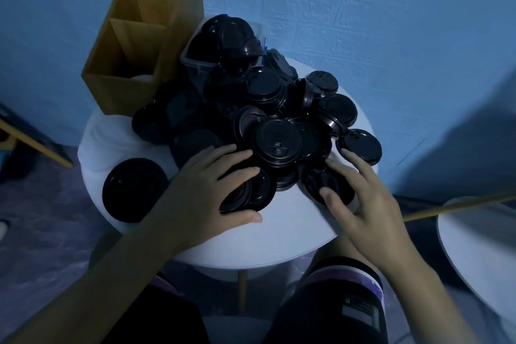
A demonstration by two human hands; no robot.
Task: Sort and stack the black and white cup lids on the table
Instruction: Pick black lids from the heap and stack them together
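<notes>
The left grip curls round a few black lids at the near edge of the heap on the counter, the right grip spread flat on another lid; best square the rims before nesting.

Rnd table w/ black lids

Over twenty black lids, one cardboard box, one clear tub, two tables

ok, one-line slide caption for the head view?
Left hand grips a few black lids; right hand touches another lid, beside the heaped pile on a white table.
</notes>
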